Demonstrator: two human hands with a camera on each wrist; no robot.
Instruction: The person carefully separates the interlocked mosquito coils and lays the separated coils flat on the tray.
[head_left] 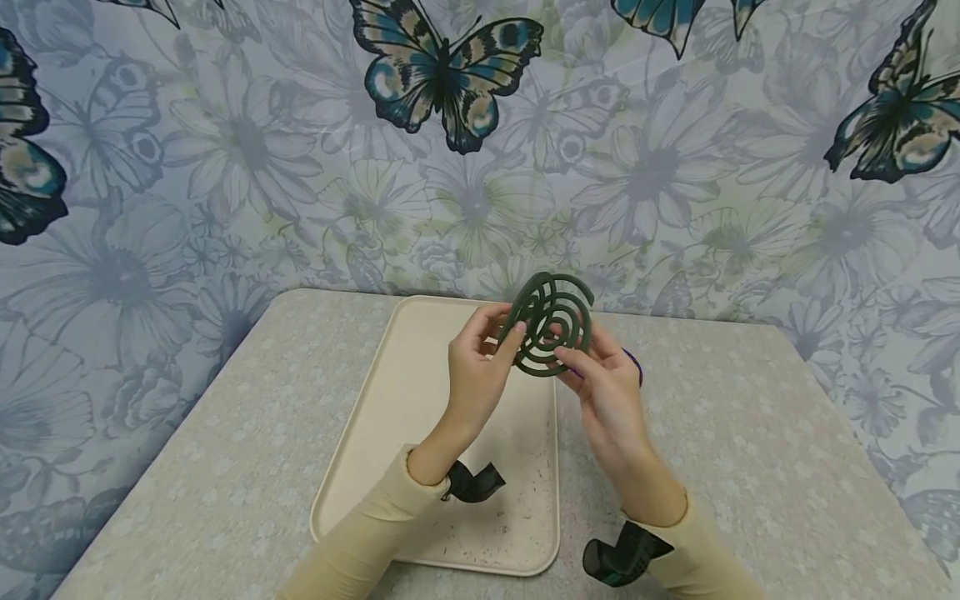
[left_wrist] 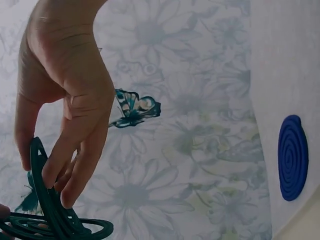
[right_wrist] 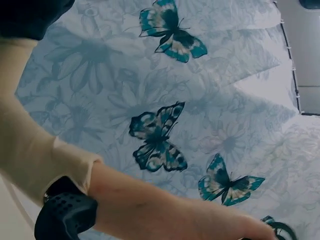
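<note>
Two dark green spiral mosquito coils, partly interlaced, are held up over the far right part of the tray. My left hand [head_left: 478, 367] pinches the left, tilted coil [left_wrist: 42, 175] between thumb and fingers. With thumb and fingers my right hand [head_left: 611, 392] grips the right coil [head_left: 587, 321], whose rings face the head camera. The left wrist view shows the coils crossing at an angle, one of them nearly edge-on. Only a small curve of green coil [right_wrist: 287, 230] appears in the right wrist view, where the right fingers are mostly out of frame.
A cream tray [head_left: 420, 400] with dark specks lies on the pale patterned table [head_left: 225, 450]. On the table is a blue spiral coil [left_wrist: 292, 157], its edge peeking out behind my right hand in the head view. A butterfly-print cloth [head_left: 480, 208] hangs behind the table.
</note>
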